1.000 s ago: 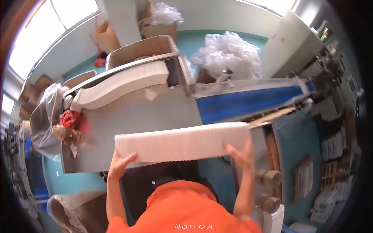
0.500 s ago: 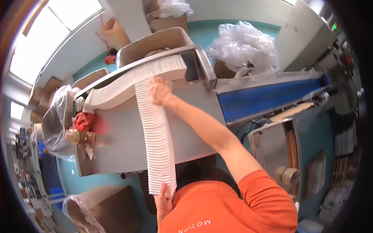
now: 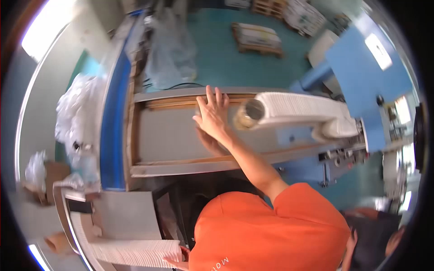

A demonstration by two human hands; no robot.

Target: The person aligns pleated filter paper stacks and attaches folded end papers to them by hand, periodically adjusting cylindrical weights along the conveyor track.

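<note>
A row of thin white stacked pieces (image 3: 135,252) juts past the metal table's edge at the lower left. My left hand (image 3: 175,263) is at the near end of this row, its thumb on the pieces and its other fingers mostly hidden. My right hand (image 3: 213,114) is over a long metal-and-wood tray (image 3: 169,131), fingers spread and holding nothing. Just right of it, apart from the fingers, is a round roll that looks like tape (image 3: 248,114). Behind the roll, a second row of white pieces (image 3: 303,108) extends toward a blue machine.
A blue conveyor belt (image 3: 114,131) runs along the tray's left end. The blue machine (image 3: 361,67) stands at the right. Clear plastic bags (image 3: 79,113) are heaped at the left. A person in dark clothing (image 3: 377,239) is at the lower right. A loaded pallet (image 3: 257,38) sits on the floor beyond.
The view has turned right, from the metal table to the tray. My right hand has left the first white row and now reaches over the tray. My left hand remains at that row's end.
</note>
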